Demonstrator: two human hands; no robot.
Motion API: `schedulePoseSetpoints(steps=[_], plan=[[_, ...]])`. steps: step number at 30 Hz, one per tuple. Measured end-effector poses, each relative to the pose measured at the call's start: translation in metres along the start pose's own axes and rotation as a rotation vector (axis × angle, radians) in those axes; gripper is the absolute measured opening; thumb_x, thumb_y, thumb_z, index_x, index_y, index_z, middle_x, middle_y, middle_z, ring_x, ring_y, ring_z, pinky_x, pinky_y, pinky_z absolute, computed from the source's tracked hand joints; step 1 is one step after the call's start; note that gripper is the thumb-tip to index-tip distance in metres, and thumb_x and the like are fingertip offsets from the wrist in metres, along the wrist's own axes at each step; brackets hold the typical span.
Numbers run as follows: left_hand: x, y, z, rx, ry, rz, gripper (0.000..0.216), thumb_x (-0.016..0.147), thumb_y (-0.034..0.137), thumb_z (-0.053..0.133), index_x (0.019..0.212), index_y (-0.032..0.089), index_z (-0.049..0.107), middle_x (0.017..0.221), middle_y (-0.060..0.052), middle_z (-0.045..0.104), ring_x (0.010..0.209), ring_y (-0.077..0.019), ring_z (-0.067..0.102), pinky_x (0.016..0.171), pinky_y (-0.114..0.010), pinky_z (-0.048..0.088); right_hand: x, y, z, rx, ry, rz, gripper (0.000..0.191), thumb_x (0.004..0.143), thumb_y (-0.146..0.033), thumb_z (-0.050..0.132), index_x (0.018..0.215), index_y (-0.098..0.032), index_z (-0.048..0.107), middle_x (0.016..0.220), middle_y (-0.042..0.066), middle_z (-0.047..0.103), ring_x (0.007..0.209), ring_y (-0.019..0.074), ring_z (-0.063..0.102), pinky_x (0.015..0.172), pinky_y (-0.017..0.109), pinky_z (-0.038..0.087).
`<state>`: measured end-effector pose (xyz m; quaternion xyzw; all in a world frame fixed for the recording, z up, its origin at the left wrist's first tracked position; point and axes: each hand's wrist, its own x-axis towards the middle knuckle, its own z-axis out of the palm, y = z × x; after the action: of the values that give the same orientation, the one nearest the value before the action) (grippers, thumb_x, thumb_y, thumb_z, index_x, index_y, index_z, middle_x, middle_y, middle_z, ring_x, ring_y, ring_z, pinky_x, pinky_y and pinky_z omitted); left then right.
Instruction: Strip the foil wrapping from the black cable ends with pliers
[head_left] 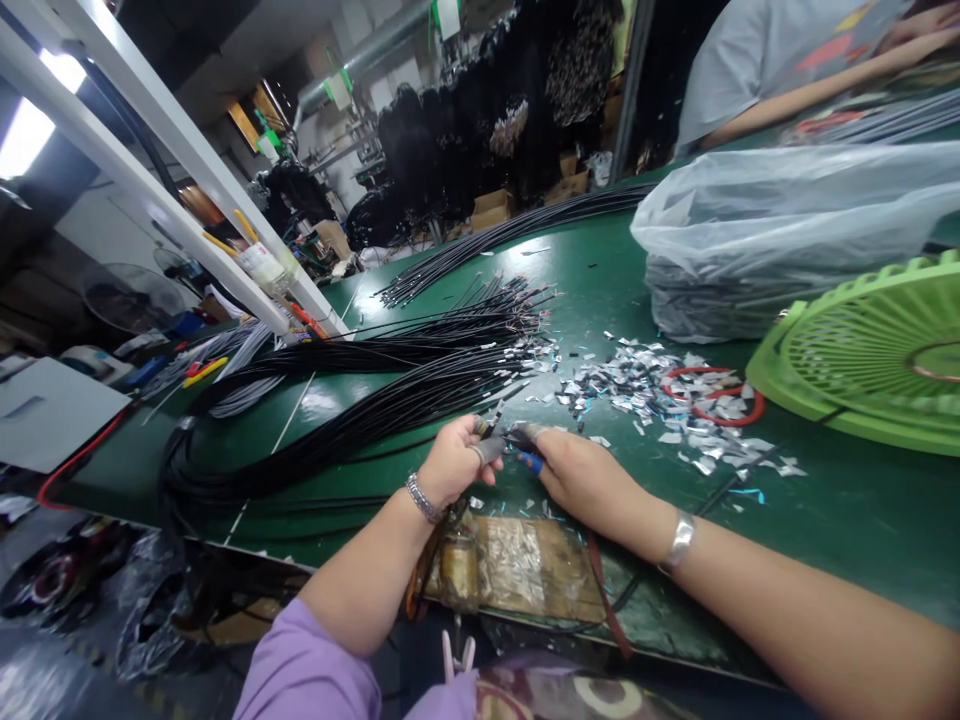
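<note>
Two hands work close together over one green desk (847,515). The left hand (459,462) is curled nearly closed, pinching one black cable (409,444) that comes in from its left; a short end pokes up past the fingers. The right hand (577,478) meets it from the other side, fingers bent in toward the thumb, one fingertip wrapped in blue; I can't tell whether it has hold of that cable too. Each wrist wears one silvery band.

I count three black bundles, the strands in each too many to number: a near bundle (390,400) just beyond the left hand, a middle bundle (367,352) behind that, and a far bundle (480,243) well past both hands. Dozens of pale scraps (622,375) litter the surface beyond the right hand, some around red looped cord (759,408), one loop or two.

Of containers, one clear plastic bag (780,205) stands farther out past the right hand, packed with something dark grey, blurred through the film. One small holder (262,265), far beyond the left hand on a white post, carries a few orange-yellow sticks. One green fan (870,345) sits right of the right hand.
</note>
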<state>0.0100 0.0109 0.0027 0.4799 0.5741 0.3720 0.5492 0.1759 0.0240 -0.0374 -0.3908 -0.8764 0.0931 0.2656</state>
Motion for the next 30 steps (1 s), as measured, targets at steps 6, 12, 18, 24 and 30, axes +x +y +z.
schedulePoseSetpoints(steps=[6,12,18,24,30], plan=[[0.0,-0.004,0.0,0.041,-0.004,0.059,0.035,0.06,0.042,0.068,0.07,0.016,0.047,0.05,0.004,0.055,0.034,-0.0058,0.046,0.035,-0.016,0.03,0.0,0.001,0.0,-0.031,-0.017,-0.009,0.027,0.078,-0.005,0.039,0.095,-0.016,0.058,0.076,0.008,0.068,0.07,0.0187,0.062,0.064,0.027,0.046],[0.002,-0.006,-0.001,0.112,0.035,0.138,0.034,0.064,0.044,0.066,0.071,0.017,0.047,0.052,0.005,0.052,0.037,-0.0056,0.045,0.038,-0.018,0.034,0.0,-0.001,-0.006,0.06,-0.101,0.045,0.023,0.079,-0.008,0.04,0.085,-0.017,0.06,0.071,0.007,0.066,0.065,0.0184,0.059,0.061,0.027,0.043],[0.003,-0.012,-0.005,0.321,0.109,0.393,0.016,0.074,0.032,0.057,0.072,0.017,0.052,0.058,0.002,0.054,0.049,-0.0082,0.048,0.048,-0.02,0.039,0.004,0.005,-0.01,0.66,0.01,0.337,0.027,0.081,-0.045,0.052,0.069,-0.021,0.054,0.056,-0.001,0.057,0.048,0.013,0.046,0.047,0.026,0.034],[0.001,-0.018,-0.009,0.738,0.13,0.707,0.01,0.072,0.015,0.053,0.079,0.017,0.061,0.069,-0.002,0.062,0.063,-0.013,0.055,0.06,-0.024,0.043,0.007,-0.003,-0.009,1.228,-0.016,0.635,0.044,0.063,-0.059,0.067,0.076,-0.019,0.055,0.058,-0.003,0.059,0.036,0.0046,0.028,0.035,0.022,0.023],[0.001,-0.019,-0.008,0.742,0.121,0.749,0.014,0.07,0.014,0.053,0.082,0.017,0.061,0.072,-0.003,0.064,0.064,-0.0146,0.057,0.061,-0.026,0.045,0.005,-0.009,-0.008,1.231,-0.039,0.618,0.036,0.067,-0.049,0.066,0.081,-0.018,0.058,0.058,-0.002,0.06,0.04,0.0058,0.032,0.038,0.021,0.023]])
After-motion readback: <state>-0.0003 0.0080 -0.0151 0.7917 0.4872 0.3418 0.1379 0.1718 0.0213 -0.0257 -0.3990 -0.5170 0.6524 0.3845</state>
